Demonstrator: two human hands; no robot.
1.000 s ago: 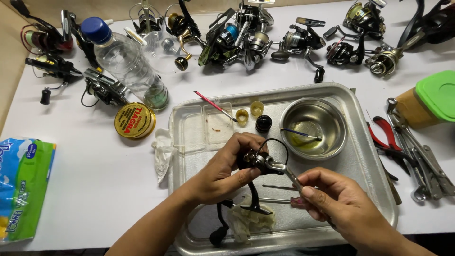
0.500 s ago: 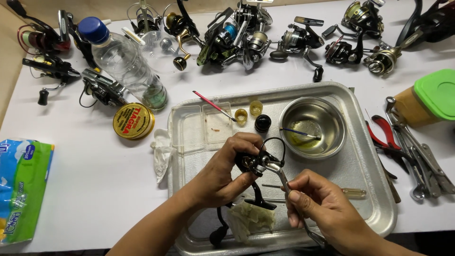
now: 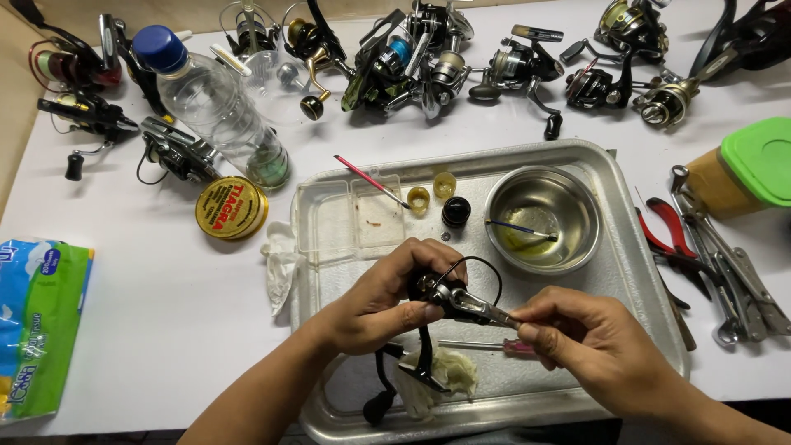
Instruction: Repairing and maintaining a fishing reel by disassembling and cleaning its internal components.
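My left hand [image 3: 387, 301] grips a black fishing reel [image 3: 437, 290] over a metal tray [image 3: 634, 272]; the reel's wire bail loops up and its handle [image 3: 381, 402] hangs down toward a crumpled white cloth [image 3: 449, 372]. My right hand [image 3: 589, 346] pinches a slim metal tool [image 3: 482, 309] whose tip rests against the reel body. A thin pink-handled tool [image 3: 507, 346] lies on the tray just under my right fingers.
In the tray are a steel bowl [image 3: 577, 194] with yellowish liquid and a brush, a clear plastic box [image 3: 350, 218], small caps. Several reels [image 3: 412, 58] line the table's far edge. Plastic bottle [image 3: 218, 103], round yellow tin [image 3: 232, 208], tissue pack [image 3: 33, 325] left; pliers [image 3: 667, 235], green-lidded jar [image 3: 754, 165] right.
My right hand moved up from the tray's lower right toward the reel, bringing the metal tool's tip against its body. The left hand kept its hold with only slight shifts.
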